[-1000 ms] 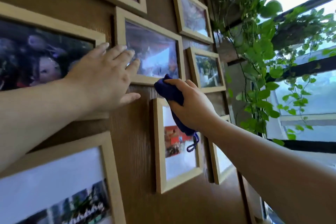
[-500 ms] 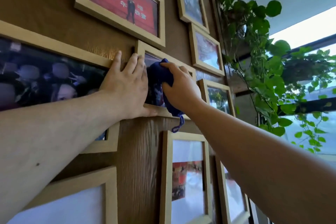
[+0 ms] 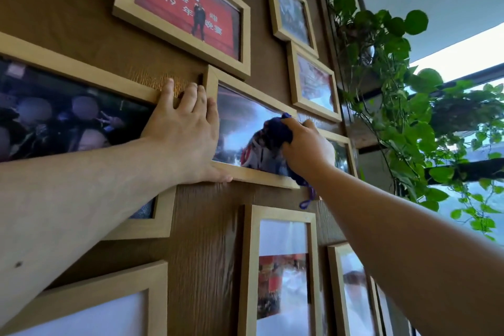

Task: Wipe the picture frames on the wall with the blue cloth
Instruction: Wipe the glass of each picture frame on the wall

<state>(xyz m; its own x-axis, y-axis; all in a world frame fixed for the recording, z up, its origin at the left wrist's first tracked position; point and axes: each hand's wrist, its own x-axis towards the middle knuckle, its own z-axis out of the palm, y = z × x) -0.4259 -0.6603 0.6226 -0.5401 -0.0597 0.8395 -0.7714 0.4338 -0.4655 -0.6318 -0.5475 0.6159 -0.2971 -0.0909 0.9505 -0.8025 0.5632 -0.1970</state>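
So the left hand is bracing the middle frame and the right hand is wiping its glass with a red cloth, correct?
Not quite: the cloth is blue, not red. The head view shows it bunched in the right hand against the glass of the middle frame. The rest holds: the left hand lies flat across that frame's left edge, thumb under its bottom rail.

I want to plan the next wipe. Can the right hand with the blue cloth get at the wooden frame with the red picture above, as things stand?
Probably yes. The right hand presses the blue cloth on the frame just below the wooden frame with the red picture, and nothing lies between them.
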